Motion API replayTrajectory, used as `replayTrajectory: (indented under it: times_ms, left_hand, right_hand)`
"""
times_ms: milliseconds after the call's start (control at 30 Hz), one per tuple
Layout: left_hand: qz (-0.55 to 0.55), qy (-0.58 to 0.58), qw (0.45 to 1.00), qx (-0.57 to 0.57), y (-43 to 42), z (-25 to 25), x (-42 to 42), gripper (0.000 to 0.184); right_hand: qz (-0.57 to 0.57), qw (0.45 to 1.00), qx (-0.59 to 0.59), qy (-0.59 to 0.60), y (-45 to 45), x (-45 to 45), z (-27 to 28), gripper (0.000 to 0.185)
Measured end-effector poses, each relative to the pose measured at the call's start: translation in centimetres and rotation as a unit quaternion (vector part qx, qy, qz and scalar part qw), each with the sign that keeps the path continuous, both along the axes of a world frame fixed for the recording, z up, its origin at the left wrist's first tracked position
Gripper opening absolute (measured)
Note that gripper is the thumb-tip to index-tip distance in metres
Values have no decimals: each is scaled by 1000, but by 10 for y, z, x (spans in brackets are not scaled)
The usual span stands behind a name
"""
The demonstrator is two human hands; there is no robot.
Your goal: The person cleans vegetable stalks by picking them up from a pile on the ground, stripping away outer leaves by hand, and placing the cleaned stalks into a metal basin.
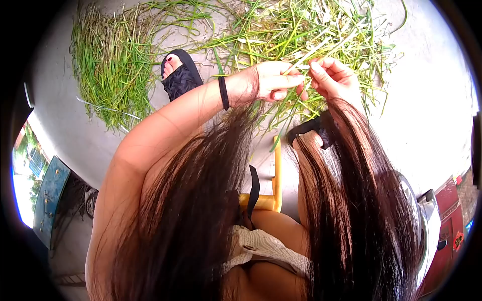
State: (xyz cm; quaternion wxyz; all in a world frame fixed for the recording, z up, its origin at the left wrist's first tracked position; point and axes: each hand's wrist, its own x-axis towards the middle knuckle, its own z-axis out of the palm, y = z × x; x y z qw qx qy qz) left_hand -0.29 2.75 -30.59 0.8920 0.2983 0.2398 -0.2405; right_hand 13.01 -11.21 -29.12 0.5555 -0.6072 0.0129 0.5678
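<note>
My left hand [278, 81], with a black band [224, 93] on its wrist, holds a few thin green, grass-like stalks [275, 136] that hang down below it. Thumb and forefinger of my right hand [334, 78] are pinched together on the pale end of a stalk, close to the left fingertips. Under and beyond both hands lies a loose, tangled heap of similar stalks [281, 30], some green and some pale or yellowed. A neater bundle of stalks [113, 65] rests on the floor to the left.
My feet in black sandals [183, 75] stand on the grey concrete floor [416, 95] beside the stalks. Below me shows a yellow stool frame [277, 175]. Long dark hair [191, 226] hangs across the view. A blue door [51, 195] is at left, a white machine-like object [429, 231] at right.
</note>
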Motion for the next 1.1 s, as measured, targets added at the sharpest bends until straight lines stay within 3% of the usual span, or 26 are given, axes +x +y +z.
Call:
replayTrajectory:
  times_ms: [167,333,533,733,900,1100]
  left_hand:
    - [44,23,994,101,-1,-4,-1,25]
    - [53,30,996,65,2,5,-1,20]
    - [54,45,998,9,3,6,0,19]
    - [68,54,994,69,1,8,0,19]
    - [85,32,990,107,-3,4,-3,19]
    - [89,48,992,71,-3,3,-3,17]
  right_hand:
    - [38,997,-48,-44,9,-4,1,13]
    - [21,1000,5,12,2,-6,-9,14]
    - [-12,997,75,-17,0,-15,-18,13]
    - [42,994,-7,-101,5,-17,-5,14]
    - [70,990,-6,-126,5,-17,-4,15]
    - [51,990,0,-130,6,-23,-8,14]
